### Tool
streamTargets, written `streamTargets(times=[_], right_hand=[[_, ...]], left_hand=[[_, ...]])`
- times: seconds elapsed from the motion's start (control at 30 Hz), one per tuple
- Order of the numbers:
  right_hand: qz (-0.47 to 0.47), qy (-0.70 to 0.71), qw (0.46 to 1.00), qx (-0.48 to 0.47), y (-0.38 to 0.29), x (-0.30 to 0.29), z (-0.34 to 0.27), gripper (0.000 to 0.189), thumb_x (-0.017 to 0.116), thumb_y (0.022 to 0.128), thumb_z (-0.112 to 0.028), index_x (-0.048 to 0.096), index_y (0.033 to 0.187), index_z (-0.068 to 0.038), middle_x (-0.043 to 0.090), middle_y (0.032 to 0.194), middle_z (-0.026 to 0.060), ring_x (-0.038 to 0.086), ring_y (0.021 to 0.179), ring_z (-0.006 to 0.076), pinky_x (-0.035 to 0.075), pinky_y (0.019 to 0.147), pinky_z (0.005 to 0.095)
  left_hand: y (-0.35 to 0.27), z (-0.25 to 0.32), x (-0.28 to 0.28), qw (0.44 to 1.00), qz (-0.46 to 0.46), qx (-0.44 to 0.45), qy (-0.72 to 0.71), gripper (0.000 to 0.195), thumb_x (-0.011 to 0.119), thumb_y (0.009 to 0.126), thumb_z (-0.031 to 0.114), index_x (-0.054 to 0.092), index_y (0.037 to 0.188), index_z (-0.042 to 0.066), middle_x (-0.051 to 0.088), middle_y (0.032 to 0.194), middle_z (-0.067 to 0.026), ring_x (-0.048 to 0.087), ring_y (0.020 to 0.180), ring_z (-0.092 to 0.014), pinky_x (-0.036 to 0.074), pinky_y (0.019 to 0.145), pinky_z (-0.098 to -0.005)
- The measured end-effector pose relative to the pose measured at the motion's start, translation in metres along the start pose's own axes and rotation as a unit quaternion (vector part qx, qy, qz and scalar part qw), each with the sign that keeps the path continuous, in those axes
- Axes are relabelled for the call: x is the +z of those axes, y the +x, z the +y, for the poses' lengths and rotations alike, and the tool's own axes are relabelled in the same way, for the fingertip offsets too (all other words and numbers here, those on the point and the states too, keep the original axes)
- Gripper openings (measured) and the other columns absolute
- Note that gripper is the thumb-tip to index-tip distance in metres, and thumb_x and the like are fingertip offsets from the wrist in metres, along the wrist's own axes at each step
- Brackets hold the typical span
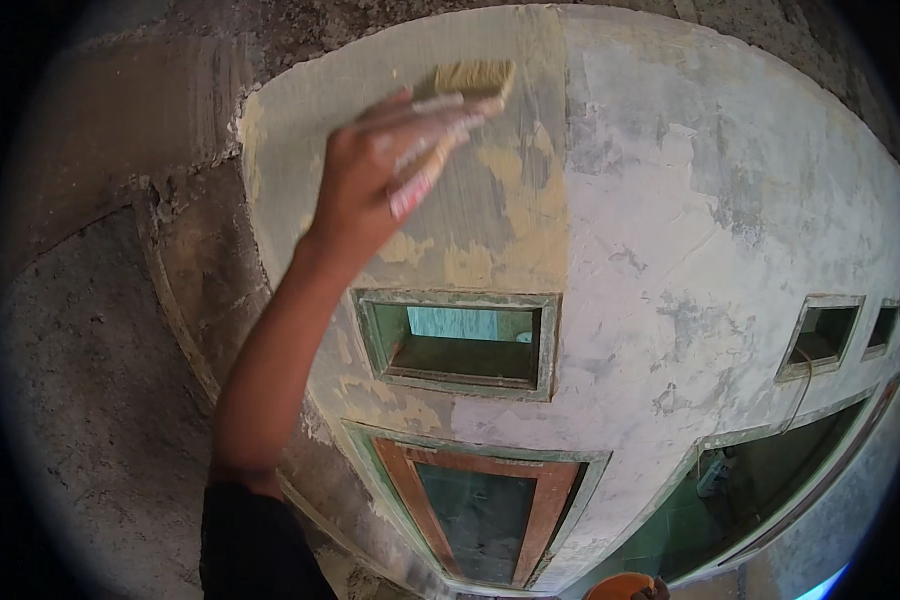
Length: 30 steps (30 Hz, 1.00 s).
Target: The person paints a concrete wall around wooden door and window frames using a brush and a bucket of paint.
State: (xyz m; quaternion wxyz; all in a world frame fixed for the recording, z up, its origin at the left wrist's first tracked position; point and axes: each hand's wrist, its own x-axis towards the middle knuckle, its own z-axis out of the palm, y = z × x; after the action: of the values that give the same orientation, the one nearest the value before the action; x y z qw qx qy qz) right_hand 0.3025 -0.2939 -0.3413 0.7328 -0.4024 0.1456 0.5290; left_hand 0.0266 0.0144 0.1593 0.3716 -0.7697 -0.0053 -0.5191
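My left hand [379, 150], raised from a black sleeve at the lower left, grips a wide flat paintbrush. Its pale yellow bristles [474, 76] lie against or close to the upper wall [487, 180]; motion blur hides the exact contact. The handle, with a red and white marking, sticks out below the palm. Whitish smears cover the fingers. This part of the wall has a streaky grey-green coat with yellowish patches. At the bottom edge, my right hand [651, 589] holds the rim of an orange container [616, 586], mostly cut off, its contents not discernible.
Below the brush is a small framed opening [457, 388], above a brown wooden-framed glass panel [555, 499]. The wall's whitish section [645, 225] extends right, with small openings and a large one [720, 499]. A cable [805, 390] hangs there. Rough dark masonry [112, 315] borders the left.
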Motion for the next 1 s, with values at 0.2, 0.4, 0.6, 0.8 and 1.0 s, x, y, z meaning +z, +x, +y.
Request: streamTargets(times=[0.2,0.4,0.6,0.8,1.0], right_hand=[[0.007,-0.022,1.000,0.011,0.003,0.012,-0.002,0.043,0.035,0.090,-0.042,0.029,0.053,-0.021,0.019,0.042,-0.0052,0.014,0.031,0.0095,0.013,0.027,0.0244],[-0.001,-0.033,0.999,0.022,-0.002,0.014,-0.004,0.044,0.035,0.090,-0.041,0.029,0.052,-0.021,0.019,0.041,-0.0056,0.013,0.031,0.0094,0.012,0.027,0.0241],[0.002,-0.039,0.999,0.024,0.001,0.008,0.002,0.045,0.034,0.090,-0.041,0.027,0.051,-0.021,0.018,0.041,-0.0051,0.012,0.031,0.0098,0.012,0.028,0.0240],[-0.007,-0.007,0.999,0.049,0.011,0.003,0.006,0.045,0.034,0.090,-0.041,0.025,0.050,-0.021,0.016,0.041,-0.0049,0.011,0.031,0.0096,0.011,0.029,0.0242],[-0.002,-0.018,0.999,0.033,0.011,-0.008,0.001,0.047,0.033,0.090,-0.043,0.023,0.049,-0.021,0.015,0.041,-0.0051,0.011,0.032,0.0093,0.010,0.029,0.0244]], left_hand=[[-0.070,0.046,0.008,0.998,-0.052,-0.038,0.001,0.059,0.033,0.085,0.057,0.066,0.097,0.009,0.063,0.102,-0.0139,0.060,0.097,-0.027,0.040,0.093,-0.0435],[-0.116,0.093,-0.006,0.992,-0.105,-0.066,-0.016,0.038,0.049,0.085,0.039,0.067,0.085,0.005,0.064,0.097,-0.0127,0.062,0.093,-0.027,0.043,0.089,-0.0437],[-0.051,0.029,-0.029,0.984,0.112,-0.092,-0.102,0.013,0.059,0.079,0.014,0.067,0.089,0.011,0.064,0.097,-0.0138,0.063,0.089,-0.026,0.047,0.085,-0.0419],[0.033,-0.036,-0.016,0.985,0.147,0.046,0.073,0.024,0.060,0.072,-0.006,0.066,0.091,0.008,0.066,0.086,-0.0092,0.064,0.077,-0.021,0.050,0.077,-0.0308],[-0.034,0.000,0.009,0.997,0.071,-0.016,0.029,0.019,0.052,0.081,0.021,0.067,0.086,0.010,0.064,0.101,-0.0111,0.060,0.097,-0.028,0.043,0.091,-0.0442]])
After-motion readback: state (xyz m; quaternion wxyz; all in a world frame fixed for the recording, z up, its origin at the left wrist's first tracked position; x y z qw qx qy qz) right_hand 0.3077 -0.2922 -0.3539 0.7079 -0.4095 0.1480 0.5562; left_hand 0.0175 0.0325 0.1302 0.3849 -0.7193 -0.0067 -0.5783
